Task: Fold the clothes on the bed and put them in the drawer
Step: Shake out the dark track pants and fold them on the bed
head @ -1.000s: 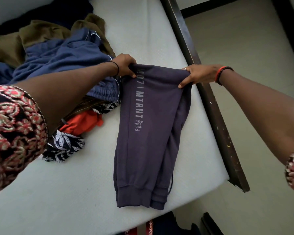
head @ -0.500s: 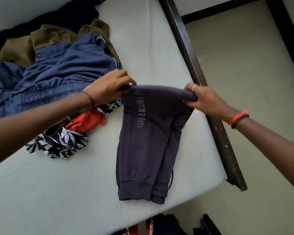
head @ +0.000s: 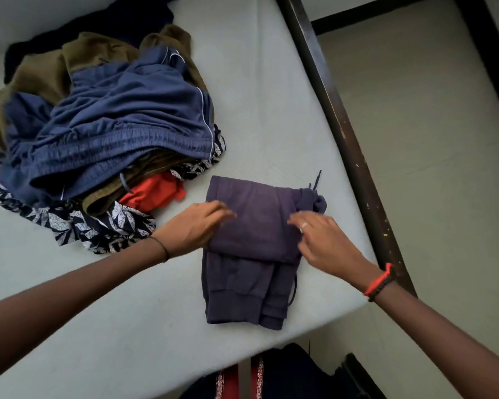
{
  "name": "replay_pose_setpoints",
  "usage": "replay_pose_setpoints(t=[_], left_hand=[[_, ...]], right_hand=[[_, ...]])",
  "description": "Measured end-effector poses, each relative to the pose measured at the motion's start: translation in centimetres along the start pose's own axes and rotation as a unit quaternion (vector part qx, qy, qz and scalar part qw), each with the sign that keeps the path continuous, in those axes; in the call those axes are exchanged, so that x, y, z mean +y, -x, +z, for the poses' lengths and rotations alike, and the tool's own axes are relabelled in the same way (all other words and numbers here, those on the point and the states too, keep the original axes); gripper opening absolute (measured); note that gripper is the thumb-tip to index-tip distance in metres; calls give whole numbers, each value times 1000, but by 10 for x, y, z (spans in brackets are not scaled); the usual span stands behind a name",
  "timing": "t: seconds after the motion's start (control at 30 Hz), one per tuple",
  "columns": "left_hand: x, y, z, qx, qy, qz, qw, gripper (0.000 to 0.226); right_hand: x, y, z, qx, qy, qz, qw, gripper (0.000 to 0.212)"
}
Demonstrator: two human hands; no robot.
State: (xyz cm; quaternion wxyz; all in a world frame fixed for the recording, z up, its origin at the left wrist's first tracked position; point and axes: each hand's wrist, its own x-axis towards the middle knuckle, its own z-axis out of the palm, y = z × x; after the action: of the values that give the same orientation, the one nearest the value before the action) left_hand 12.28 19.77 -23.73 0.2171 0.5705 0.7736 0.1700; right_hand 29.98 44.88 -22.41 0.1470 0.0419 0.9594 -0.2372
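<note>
Purple pants (head: 254, 226) lie folded in half on a bed (head: 113, 312). Left hand (head: 195, 228) and right hand (head: 324, 244) sit at the fold's side edges, blurred, fingers loosely straight, gripping nothing.

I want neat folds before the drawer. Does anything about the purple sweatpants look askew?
Yes. The folded dark purple cloth sweatpants are bunched into a lump at their far right corner, beside the right hand, and a thin dark drawstring pokes out onto the pale grey mattress.

Dark wooden bed rail (head: 339, 133) (chipped); beige floor (head: 429, 125) beyond; dim light.
</note>
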Motion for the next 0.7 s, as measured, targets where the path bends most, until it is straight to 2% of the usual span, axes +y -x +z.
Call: replay_pose_setpoints(t=[0.07,0.13,0.23,0.33,0.4,0.47,0.5,0.6,0.7], left_hand=[[3,-26,6,41,36,-70,996,39],[0,-53,11,27,50,-110,992,46],[-17,-86,6,-112,6,-160,981,72],[-35,-113,-13,-229,17,-196,953,85],[-36,-128,-25,-288,22,-219,932,80],[-32,-136,-30,-335,-19,-208,919,59],[-29,-137,-31,-349,-37,-192,916,54],[-23,-132,-29,-374,-27,-182,909,57],[-22,-127,-28,-372,-20,-165,913,56]], right_hand=[[-19,-26,8,82,-38,53,994,43],[-33,-55,15,52,-36,56,996,46],[-29,-102,17,-66,-18,20,997,72],[-22,-141,8,-130,-97,26,986,85],[-19,-156,7,-161,-163,37,973,85],[-19,-165,6,-199,-184,54,961,84],[-19,-167,5,-229,-170,56,957,83],[-17,-165,-2,-314,-73,46,945,70],[-8,-159,-6,-343,-24,50,938,60]])
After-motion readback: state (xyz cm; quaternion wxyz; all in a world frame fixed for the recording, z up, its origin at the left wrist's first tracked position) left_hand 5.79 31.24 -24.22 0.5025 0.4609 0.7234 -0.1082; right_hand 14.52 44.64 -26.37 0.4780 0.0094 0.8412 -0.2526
